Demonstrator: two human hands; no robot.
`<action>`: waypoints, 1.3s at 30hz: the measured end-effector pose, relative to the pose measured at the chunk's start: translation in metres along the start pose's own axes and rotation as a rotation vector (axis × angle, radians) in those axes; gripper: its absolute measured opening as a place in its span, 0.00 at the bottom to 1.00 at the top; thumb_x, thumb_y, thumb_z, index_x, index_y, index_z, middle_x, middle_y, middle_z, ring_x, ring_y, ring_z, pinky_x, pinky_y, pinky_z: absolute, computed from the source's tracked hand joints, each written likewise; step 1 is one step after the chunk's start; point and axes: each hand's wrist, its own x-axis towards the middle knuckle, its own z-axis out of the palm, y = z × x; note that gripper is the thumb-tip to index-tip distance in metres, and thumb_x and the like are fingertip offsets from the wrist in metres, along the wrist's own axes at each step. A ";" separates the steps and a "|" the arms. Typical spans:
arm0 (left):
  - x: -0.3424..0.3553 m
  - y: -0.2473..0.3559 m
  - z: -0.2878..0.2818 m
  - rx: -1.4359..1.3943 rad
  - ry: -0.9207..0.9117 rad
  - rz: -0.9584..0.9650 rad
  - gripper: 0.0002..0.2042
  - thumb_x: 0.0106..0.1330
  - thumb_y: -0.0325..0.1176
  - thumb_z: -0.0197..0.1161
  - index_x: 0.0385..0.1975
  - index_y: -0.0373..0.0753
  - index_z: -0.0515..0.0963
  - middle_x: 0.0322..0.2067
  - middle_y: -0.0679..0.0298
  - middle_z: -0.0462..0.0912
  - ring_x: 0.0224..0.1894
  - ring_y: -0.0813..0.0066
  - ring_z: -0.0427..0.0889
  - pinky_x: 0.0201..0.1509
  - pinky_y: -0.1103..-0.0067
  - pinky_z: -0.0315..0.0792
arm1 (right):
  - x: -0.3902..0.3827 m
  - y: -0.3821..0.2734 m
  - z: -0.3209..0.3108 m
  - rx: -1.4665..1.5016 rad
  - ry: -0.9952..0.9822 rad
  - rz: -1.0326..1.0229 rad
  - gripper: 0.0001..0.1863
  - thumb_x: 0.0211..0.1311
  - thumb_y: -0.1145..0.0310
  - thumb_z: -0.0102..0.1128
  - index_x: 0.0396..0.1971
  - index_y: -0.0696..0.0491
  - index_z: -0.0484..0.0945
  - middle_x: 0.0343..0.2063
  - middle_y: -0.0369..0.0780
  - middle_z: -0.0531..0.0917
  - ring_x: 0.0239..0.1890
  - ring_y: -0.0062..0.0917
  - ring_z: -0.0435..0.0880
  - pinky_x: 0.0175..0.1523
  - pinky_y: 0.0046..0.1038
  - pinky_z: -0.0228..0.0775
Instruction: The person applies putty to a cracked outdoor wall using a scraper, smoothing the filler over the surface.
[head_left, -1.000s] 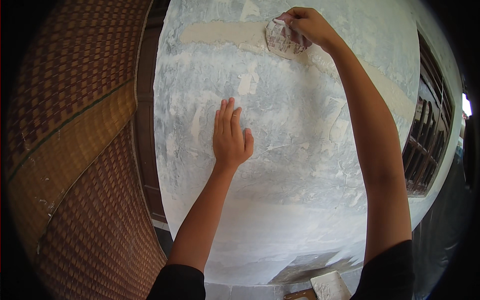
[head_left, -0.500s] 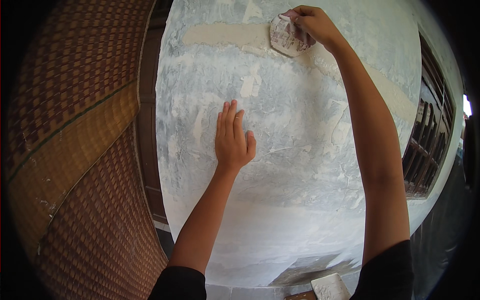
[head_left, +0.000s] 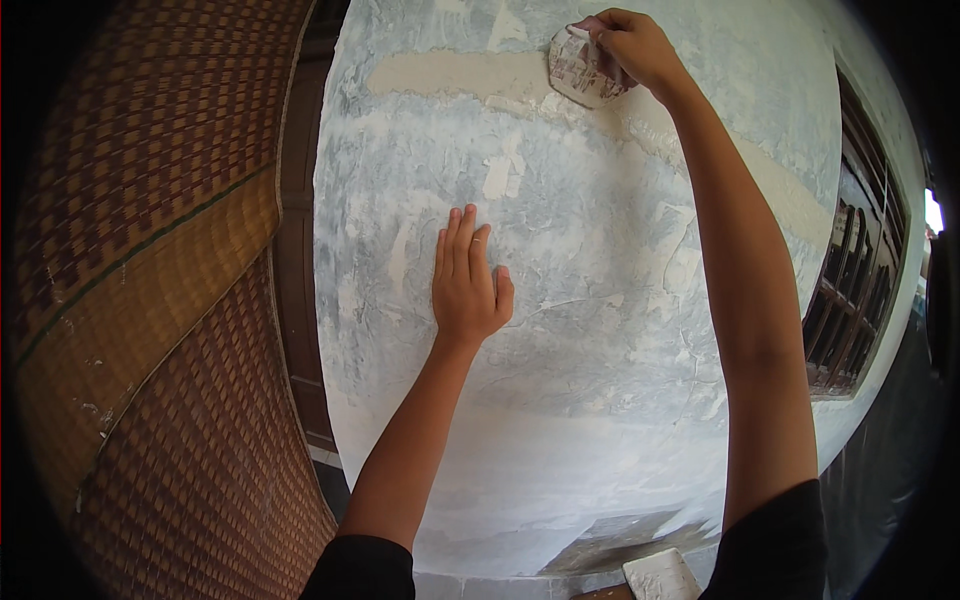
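Note:
Before me stands a wall point(head_left: 590, 350) with patchy grey and white plaster. My right hand point(head_left: 637, 50), raised high, grips a plaster-smeared, roughly rounded flat scraper point(head_left: 584, 70) by its upper edge. The scraper's face lies against the wall, over a cream band of filler point(head_left: 450, 75) that runs sideways and continues down to the right past my forearm. Lower and to the left, my left hand point(head_left: 466, 285) rests flat on the wall with its fingers stretched out and nothing in it.
At the left hangs a brown woven mat point(head_left: 170, 400), beside a dark wooden door point(head_left: 305, 300). A barred window point(head_left: 858, 270) is set in the wall at the right. Low down, near my right sleeve, a white-smeared flat piece point(head_left: 662, 577) lies by a brown object point(head_left: 605, 593).
The scraper and my right hand have shifted very slightly to the right along the filler band. My left hand keeps its place on the wall.

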 end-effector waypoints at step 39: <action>-0.001 0.000 0.000 0.002 0.003 -0.002 0.24 0.61 0.31 0.52 0.58 0.28 0.67 0.67 0.42 0.64 0.71 0.40 0.60 0.72 0.49 0.56 | -0.016 -0.005 0.004 0.080 0.107 0.025 0.15 0.67 0.64 0.52 0.47 0.50 0.84 0.29 0.36 0.86 0.24 0.17 0.81 0.37 0.26 0.76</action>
